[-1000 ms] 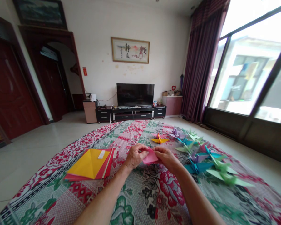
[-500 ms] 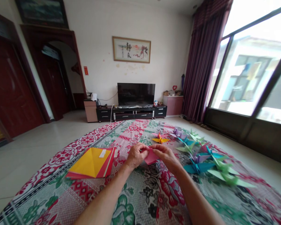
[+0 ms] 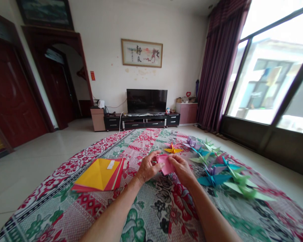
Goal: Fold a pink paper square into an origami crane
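A small folded square of pink origami paper [image 3: 166,165] is held up between my two hands, above the patterned tablecloth. My left hand [image 3: 149,166] pinches its left side, thumb across the front face. On the right edge, my right hand [image 3: 180,166] grips the paper between thumb and fingers. Just beyond my hands sits a yellow and orange paper crane [image 3: 173,149]. Left of my left hand lies a stack of paper sheets [image 3: 97,176], yellow on top with red and pink ones beneath.
Several folded paper cranes in blue [image 3: 213,179], green [image 3: 243,186] and purple [image 3: 192,142] are grouped on the right side of the round table. Its floral tablecloth [image 3: 131,222] reaches the edge. A television [image 3: 146,101] stands on a low cabinet by the far wall.
The pink paper has been raised and turned so more of its flat face shows. My fingers have shifted from its top edge to its left and right sides.
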`<action>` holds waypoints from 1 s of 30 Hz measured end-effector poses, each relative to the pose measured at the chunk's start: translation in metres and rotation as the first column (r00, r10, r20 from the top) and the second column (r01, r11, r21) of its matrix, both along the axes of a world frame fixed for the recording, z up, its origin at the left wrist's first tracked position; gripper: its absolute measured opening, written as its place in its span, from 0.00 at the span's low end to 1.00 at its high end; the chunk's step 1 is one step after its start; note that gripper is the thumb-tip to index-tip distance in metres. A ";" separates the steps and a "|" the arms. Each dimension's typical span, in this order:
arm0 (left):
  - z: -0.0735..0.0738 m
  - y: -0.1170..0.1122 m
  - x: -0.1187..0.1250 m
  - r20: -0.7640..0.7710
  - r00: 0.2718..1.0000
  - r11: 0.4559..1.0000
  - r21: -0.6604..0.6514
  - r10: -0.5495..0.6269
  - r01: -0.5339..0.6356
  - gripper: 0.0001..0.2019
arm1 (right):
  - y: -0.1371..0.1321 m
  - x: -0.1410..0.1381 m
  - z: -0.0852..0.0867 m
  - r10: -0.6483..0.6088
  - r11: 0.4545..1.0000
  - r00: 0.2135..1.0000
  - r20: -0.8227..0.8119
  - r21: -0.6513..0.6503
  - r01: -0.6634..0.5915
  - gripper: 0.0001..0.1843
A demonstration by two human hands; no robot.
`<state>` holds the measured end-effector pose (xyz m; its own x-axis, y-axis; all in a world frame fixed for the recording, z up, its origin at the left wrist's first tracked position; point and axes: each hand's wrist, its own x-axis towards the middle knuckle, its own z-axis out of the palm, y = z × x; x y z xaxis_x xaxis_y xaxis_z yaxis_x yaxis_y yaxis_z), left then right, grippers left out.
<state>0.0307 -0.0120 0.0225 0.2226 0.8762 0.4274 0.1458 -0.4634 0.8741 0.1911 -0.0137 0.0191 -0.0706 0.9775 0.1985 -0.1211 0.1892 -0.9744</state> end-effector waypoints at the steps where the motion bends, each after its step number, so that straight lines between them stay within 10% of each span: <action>1: 0.001 0.000 0.000 0.030 0.999 1.000 -0.016 -0.022 0.022 0.25 | 0.000 0.000 0.000 0.006 1.000 1.000 -0.022 -0.005 -0.006 0.21; 17: 0.006 0.001 -0.005 -0.257 0.965 0.992 0.128 0.045 -0.012 0.09 | -0.004 -0.001 0.018 0.089 0.985 0.931 0.355 0.104 -0.134 0.15; 21: 0.008 0.005 -0.004 -0.307 0.938 0.973 0.207 0.161 -0.099 0.11 | -0.003 -0.007 0.018 -0.037 0.989 0.961 0.275 0.147 -0.004 0.16; 26: 0.002 0.017 -0.006 -0.082 0.871 0.859 -0.144 0.484 -0.491 0.15 | 0.001 -0.016 0.001 -0.250 0.968 0.964 -0.092 -0.036 0.248 0.22; 30: 0.003 0.017 -0.006 0.077 0.806 0.730 -0.481 0.586 -0.485 0.11 | 0.001 -0.027 -0.009 -0.181 0.981 0.981 -0.075 -0.091 0.174 0.21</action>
<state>0.0247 0.0050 0.0254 -0.3902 0.9202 -0.0307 0.0471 0.0532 0.9975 0.1643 -0.0125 0.0097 0.1186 0.9864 0.1134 -0.1733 0.1330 -0.9758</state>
